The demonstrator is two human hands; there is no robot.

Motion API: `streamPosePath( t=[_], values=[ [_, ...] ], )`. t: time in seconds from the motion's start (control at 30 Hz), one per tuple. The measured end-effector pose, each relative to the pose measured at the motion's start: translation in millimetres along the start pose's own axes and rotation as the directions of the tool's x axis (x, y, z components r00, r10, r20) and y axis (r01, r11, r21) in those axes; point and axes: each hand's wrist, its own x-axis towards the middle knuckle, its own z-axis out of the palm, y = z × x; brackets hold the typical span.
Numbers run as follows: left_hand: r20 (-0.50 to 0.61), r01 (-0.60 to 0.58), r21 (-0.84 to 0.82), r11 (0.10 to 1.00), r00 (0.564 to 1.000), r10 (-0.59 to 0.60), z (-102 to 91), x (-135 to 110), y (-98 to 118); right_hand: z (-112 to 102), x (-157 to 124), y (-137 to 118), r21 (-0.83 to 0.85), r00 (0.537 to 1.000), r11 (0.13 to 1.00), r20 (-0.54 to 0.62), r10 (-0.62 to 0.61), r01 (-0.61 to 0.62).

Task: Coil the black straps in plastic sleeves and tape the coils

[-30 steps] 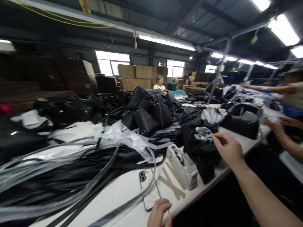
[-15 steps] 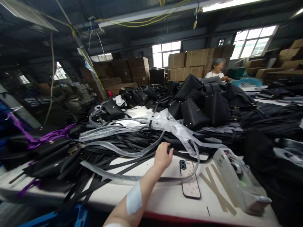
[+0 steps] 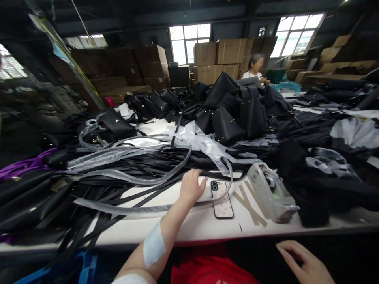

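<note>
My left hand (image 3: 192, 186) is over the near part of the white table (image 3: 189, 232), thumb apart from the fingers, with nothing seen in it. A long clear-wrapped strip (image 3: 118, 208) passes under that wrist and loops up on the right. Flat black straps (image 3: 142, 167) lie heaped just beyond the fingers. Beside the hand is a phone in a patterned case (image 3: 222, 205). My right hand (image 3: 306, 262) hangs low in front of the table edge. Its fingers are loosely bent with a gap to the thumb, and no object shows in it.
Right of the phone lie tan strips (image 3: 250, 207) and a clear-and-white dispenser-like box (image 3: 271, 193). Crumpled white wrapping (image 3: 198, 138) lies over the straps. Black bags (image 3: 227, 118) are piled behind. A person (image 3: 254, 70) is at the back. A blue crate (image 3: 85, 268) stands low at left.
The view has tilted down and shifted right, so things appear higher and further left. My right hand has come into view at the lower right. My left hand stays near the phone.
</note>
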Motion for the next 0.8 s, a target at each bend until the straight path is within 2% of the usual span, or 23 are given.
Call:
streamPosePath(
  t=[0.1, 0.17, 0.3, 0.37, 0.43, 0.47, 0.5, 0.53, 0.6, 0.63, 0.67, 0.7, 0.73, 0.77, 0.8],
  values=[
    [0.251, -0.115, -0.073, 0.991, 0.959, 0.129, 15.6, -27, 39, 7, 2, -22, 0.019, 0.998, 1.000, 0.056, -0.020, 0.019],
    [0.332, -0.133, -0.038, 0.990, 0.933, 0.138, 26.0, -35, 57, 11, 3, -34, 0.033, 0.996, 0.999, 0.079, -0.040, 0.038],
    [0.371, -0.113, 0.004, 0.994, 0.923, 0.104, 31.0, -31, 70, 11, 0, -51, 0.060, 0.992, 0.997, 0.111, -0.053, 0.046],
    [0.377, -0.132, -0.038, 0.991, 0.916, 0.136, 22.2, -29, 74, 6, -1, -55, 0.084, 0.992, 0.996, 0.124, -0.030, 0.019],
    [0.405, -0.204, -0.121, 0.971, 0.883, 0.236, 7.5, -35, 83, 2, 0, -58, 0.133, 0.992, 0.991, 0.128, 0.004, -0.021],
    [0.420, -0.266, -0.186, 0.946, 0.849, 0.321, -0.9, -42, 90, 1, 3, -59, 0.175, 0.991, 0.984, 0.130, 0.020, -0.043],
    [0.426, -0.341, -0.271, 0.900, 0.796, 0.430, -9.0, -51, 98, 0, 6, -61, 0.236, 0.990, 0.969, 0.134, 0.038, -0.069],
    [0.413, -0.422, -0.373, 0.826, 0.722, 0.555, -16.4, -62, 107, 1, 11, -64, 0.317, 0.988, 0.943, 0.139, 0.060, -0.102],
    [0.326, -0.542, -0.579, 0.609, 0.531, 0.782, -26.8, -85, 125, 5, 23, -73, 0.530, 0.974, 0.823, 0.190, 0.122, -0.207],
    [0.264, -0.561, -0.668, 0.489, 0.436, 0.860, -29.4, -95, 133, 7, 29, -79, 0.632, 0.959, 0.725, 0.235, 0.157, -0.274],
    [0.208, -0.554, -0.736, 0.388, 0.361, 0.909, -30.4, -104, 139, 8, 34, -86, 0.711, 0.942, 0.619, 0.279, 0.187, -0.334],
    [0.172, -0.534, -0.782, 0.321, 0.311, 0.935, -30.1, -110, 143, 5, 38, -92, 0.762, 0.926, 0.525, 0.317, 0.206, -0.378],
    [0.160, -0.510, -0.810, 0.291, 0.284, 0.945, -29.0, -114, 145, -1, 39, -97, 0.788, 0.914, 0.464, 0.345, 0.212, -0.405],
    [0.170, -0.488, -0.824, 0.289, 0.273, 0.947, -27.6, -116, 145, -11, 38, -99, 0.795, 0.911, 0.446, 0.358, 0.203, -0.412],
    [0.198, -0.469, -0.828, 0.308, 0.270, 0.942, -26.2, -116, 144, -25, 34, -98, 0.793, 0.923, 0.472, 0.337, 0.186, -0.385]
  ],
)
